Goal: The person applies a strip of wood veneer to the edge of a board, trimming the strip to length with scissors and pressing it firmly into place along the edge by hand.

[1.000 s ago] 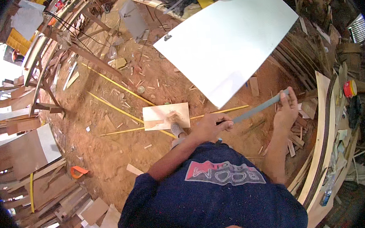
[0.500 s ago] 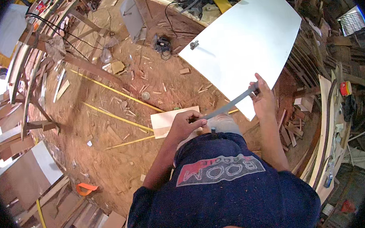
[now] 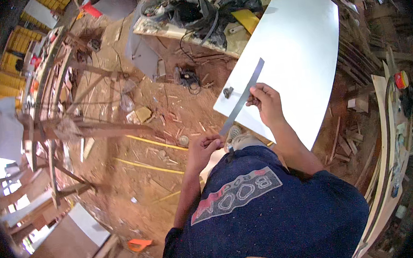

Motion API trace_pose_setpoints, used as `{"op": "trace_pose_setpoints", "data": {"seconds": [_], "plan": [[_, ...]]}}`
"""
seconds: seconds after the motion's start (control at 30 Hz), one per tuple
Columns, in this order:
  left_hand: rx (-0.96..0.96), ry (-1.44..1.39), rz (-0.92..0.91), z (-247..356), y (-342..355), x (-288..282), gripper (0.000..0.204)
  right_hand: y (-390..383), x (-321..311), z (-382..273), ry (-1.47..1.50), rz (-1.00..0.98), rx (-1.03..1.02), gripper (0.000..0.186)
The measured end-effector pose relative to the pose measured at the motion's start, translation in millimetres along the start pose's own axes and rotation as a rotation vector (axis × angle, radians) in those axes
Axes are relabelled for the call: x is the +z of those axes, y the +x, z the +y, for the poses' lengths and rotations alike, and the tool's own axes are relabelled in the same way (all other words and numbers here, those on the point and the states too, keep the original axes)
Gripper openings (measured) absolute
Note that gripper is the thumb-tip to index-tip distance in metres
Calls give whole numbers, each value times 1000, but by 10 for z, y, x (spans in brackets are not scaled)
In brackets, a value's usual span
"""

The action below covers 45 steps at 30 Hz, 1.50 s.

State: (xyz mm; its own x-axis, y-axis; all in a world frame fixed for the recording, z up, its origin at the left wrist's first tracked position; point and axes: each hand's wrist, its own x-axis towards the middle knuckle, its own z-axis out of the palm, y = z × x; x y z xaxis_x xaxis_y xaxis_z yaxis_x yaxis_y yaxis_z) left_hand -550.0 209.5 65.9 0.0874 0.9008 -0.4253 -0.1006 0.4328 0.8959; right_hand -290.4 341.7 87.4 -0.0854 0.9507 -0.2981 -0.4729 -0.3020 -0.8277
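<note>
A thin, flat grey strip (image 3: pixel 238 107) slants away from me between my two hands. My left hand (image 3: pixel 203 148) pinches its near end. Partway along, my right hand (image 3: pixel 266 104) grips it between thumb and fingers, and the angled far end sticks out beyond. Behind the strip lies a large white panel (image 3: pixel 303 58) with one curved edge. A small dark fitting (image 3: pixel 228 92) rests at its left corner, apart from my hands.
Yellow strips (image 3: pixel 156 141) and wood scraps litter the brown floor. A wooden frame (image 3: pixel 95 128) stands on the left. At the far side, a bench (image 3: pixel 174 33) carries black bags and a yellow piece. Long boards (image 3: pixel 381 163) lean along my right.
The grey strip has swung steeper, pointing farther away. My right hand now holds it partway along instead of near its end. My view has shifted, showing more of the far left.
</note>
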Motion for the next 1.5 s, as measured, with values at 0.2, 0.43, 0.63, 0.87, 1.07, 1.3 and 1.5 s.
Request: {"op": "trace_pose_setpoints", "data": {"seconds": [0.2,0.43,0.63,0.87,1.07,1.3,1.5], "plan": [[-78,549,85,408,1036,-494,33,739,100,-558,-83,210,-174,20],[312,703,29,833,3056,-451,25,854,-67,-574,-83,458,-113,25],[527,1028,41,1080,5300,-188,31,599,-95,-302,-132,760,-112,28],[110,1461,24,1324,6119,2,22,645,461,62,6,1029,-85,28],[415,943,-36,1541,5764,-286,18,1062,934,129,49,1006,-72,26],[366,361,-561,2272,4205,-456,12,1681,1240,-600,-211,784,-295,29],[425,407,-758,2301,3414,-620,12,1739,1448,-910,-32,691,-533,29]]}}
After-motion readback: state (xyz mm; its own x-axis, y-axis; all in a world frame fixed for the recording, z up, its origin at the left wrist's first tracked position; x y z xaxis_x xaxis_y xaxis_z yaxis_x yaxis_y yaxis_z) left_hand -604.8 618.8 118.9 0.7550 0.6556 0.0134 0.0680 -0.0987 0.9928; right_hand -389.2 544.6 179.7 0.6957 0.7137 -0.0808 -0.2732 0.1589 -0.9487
